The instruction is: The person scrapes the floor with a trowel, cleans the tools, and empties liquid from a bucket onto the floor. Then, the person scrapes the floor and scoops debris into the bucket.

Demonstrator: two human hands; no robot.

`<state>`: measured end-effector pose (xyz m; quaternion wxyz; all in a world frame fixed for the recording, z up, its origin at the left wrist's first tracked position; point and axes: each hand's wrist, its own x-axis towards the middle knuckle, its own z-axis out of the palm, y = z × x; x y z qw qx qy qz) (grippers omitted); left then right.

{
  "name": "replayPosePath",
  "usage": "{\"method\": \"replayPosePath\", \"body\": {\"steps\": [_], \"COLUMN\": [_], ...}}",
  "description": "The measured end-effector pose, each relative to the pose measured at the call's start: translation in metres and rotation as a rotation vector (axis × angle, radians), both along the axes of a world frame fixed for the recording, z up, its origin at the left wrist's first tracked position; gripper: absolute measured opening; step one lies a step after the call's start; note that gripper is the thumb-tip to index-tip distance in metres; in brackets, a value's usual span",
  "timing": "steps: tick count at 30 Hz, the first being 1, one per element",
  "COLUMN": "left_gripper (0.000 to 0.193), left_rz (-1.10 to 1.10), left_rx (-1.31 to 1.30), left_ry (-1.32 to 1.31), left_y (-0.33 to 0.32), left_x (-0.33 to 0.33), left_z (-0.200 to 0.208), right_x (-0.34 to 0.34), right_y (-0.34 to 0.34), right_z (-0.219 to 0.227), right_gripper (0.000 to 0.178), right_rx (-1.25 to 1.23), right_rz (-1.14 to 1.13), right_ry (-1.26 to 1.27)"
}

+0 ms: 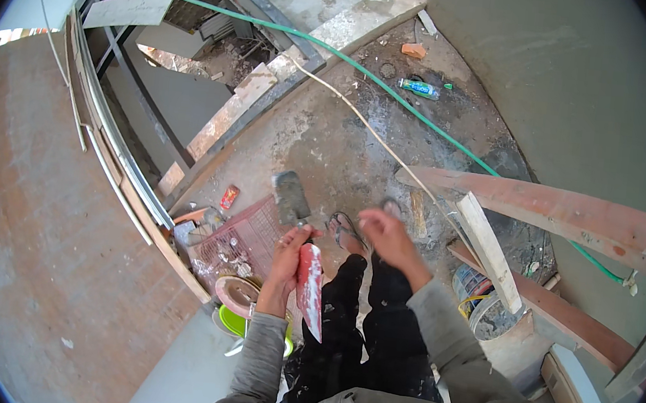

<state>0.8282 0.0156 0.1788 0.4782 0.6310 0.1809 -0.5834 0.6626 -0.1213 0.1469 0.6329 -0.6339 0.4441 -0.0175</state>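
My left hand (286, 257) is closed around a trowel with a flat, grey, mortar-smeared rectangular blade (289, 198) that points away from me. In the same hand is a long red piece (309, 288), tapering to a point toward me and streaked with white paste. What it is exactly, I cannot make out. To the right, my right hand (391, 242) hangs in front of my knees, apart from the tools. Its fingers are loosely bent and slightly blurred, with nothing visible in them.
A pink mesh crate (245, 233) and a green bucket (233, 320) stand at left. A green hose (396, 105) and a pale cable (363, 119) cross the floor. A framed floor opening (187, 69) lies far left. Reddish beams (550, 213) and a mortar bucket (496, 318) stand right.
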Motion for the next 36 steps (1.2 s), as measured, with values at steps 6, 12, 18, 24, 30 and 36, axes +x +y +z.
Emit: {"method": "replayPosePath", "body": {"steps": [6, 12, 18, 24, 30, 36], "left_gripper": [0.023, 0.023, 0.024, 0.024, 0.023, 0.019], "left_rz": [0.083, 0.255, 0.278, 0.297, 0.270, 0.336], "left_rx": [0.100, 0.260, 0.409, 0.477, 0.463, 0.407], "left_ry": [-0.035, 0.027, 0.138, 0.155, 0.141, 0.185], "left_y": [-0.028, -0.066, -0.085, -0.126, -0.148, -0.151], "left_x": [0.053, 0.079, 0.075, 0.098, 0.112, 0.112], "left_z": [-0.050, -0.150, -0.194, -0.192, -0.190, -0.186], "right_x": [0.009, 0.047, 0.064, 0.071, 0.110, 0.121], "right_y": [-0.178, -0.315, -0.382, -0.405, -0.476, -0.488], "right_z": [-0.201, -0.355, -0.451, -0.423, -0.411, -0.414], "right_gripper": [0.016, 0.028, 0.029, 0.045, 0.038, 0.025], "right_rx": [-0.376, -0.797, -0.903, -0.776, -1.139, -1.079], "right_rz": [-0.278, 0.208, 0.548, 0.443, 0.502, 0.870], "right_ry": [0.358, 0.703, 0.901, 0.730, 0.727, 0.776]}}
